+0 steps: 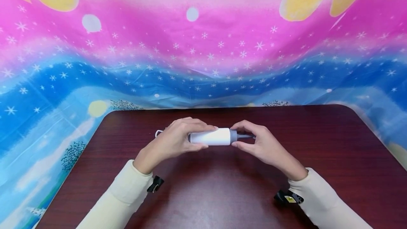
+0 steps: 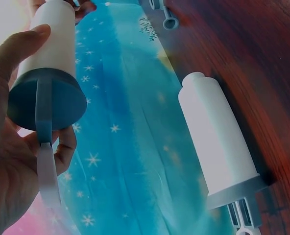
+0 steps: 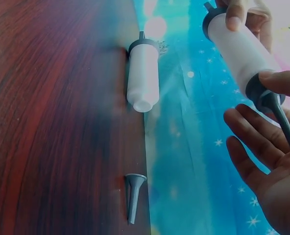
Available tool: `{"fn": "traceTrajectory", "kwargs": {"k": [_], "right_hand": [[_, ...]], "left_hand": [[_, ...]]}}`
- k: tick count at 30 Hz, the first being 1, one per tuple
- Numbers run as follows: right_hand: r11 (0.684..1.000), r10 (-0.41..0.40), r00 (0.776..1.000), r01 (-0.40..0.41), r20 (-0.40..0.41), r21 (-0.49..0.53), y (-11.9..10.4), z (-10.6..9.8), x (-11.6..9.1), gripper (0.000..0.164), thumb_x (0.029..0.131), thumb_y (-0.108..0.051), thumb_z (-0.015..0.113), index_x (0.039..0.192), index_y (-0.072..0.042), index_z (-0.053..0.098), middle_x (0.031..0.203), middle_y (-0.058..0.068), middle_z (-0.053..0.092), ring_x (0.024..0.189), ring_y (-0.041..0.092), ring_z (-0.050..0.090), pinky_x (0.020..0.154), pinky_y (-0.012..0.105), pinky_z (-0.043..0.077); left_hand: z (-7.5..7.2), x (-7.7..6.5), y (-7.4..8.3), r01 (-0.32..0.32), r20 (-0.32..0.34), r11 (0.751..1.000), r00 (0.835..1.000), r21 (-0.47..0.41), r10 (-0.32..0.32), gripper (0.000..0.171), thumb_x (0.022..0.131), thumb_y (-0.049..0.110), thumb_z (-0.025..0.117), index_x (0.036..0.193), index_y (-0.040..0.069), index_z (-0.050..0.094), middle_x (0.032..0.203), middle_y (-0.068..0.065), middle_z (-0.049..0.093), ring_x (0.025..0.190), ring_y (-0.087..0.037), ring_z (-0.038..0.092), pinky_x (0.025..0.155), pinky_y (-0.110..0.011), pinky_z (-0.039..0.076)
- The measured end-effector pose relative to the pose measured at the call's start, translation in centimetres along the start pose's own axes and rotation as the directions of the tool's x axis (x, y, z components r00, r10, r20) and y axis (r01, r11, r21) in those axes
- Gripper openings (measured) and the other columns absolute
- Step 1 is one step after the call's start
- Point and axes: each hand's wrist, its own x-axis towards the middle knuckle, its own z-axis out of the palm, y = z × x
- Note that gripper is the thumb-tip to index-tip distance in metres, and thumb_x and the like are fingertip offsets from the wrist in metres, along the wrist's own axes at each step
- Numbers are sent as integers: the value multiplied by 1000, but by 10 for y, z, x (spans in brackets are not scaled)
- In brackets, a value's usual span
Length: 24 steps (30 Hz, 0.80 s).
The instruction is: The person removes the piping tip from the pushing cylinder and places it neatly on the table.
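My left hand (image 1: 176,135) grips the barrel of a white plastic syringe (image 1: 214,136), held level over the table, thumb along the near side. A grey end cap (image 2: 52,103) and a plunger with a pale handle (image 2: 48,176) show at its left end in the left wrist view. At the other end sits a grey tapered nozzle (image 3: 277,112). My right hand (image 1: 262,142) pinches the nozzle's wide collar (image 1: 233,136) between thumb and forefinger; its other fingers are extended in the right wrist view.
A second white syringe (image 3: 143,78) with a grey cap lies on the dark red wooden table (image 1: 203,193), its neck bare. Near that neck lies a loose grey nozzle (image 3: 135,196). A patterned pink and blue cloth (image 1: 203,52) hangs behind the table.
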Motion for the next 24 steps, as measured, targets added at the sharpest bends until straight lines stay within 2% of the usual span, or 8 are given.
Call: {"fn": "traceTrajectory", "kwargs": {"k": [4,6,14,24], "right_hand": [[1000,19,1000,-19,15,0,0,-1,-1,35,90,-8,82,123,-12,70,118,4,74,107,23,73,91,40,61],[1000,19,1000,-19,17,9,0,-1,-1,35,90,-7,82,122,-12,70,116,4,74,105,21,73,90,40,61],[999,5,1000,-4,-3,44,0,0,-1,31,91,-7,81,119,-13,71,105,1,76,92,11,71,82,30,59],[996,-20,999,23,-36,81,-1,0,-2,24,94,-6,77,116,-15,73,107,2,75,92,11,70,77,27,58]], "left_hand": [[0,1,1,3,1,1000,1000,6,-3,51,87,28,88,135,26,73,124,4,76,108,-15,68,89,-36,57],[0,1,1,8,3,1000,1000,6,-8,51,87,28,88,135,26,73,125,5,76,109,-15,68,89,-36,57],[1,1,1,16,13,1000,1000,0,-16,51,87,27,88,135,26,73,126,5,75,109,-15,68,89,-36,56],[3,0,-1,16,20,1000,1000,3,-16,51,86,28,88,135,26,73,126,5,76,107,-14,69,87,-35,55]]}}
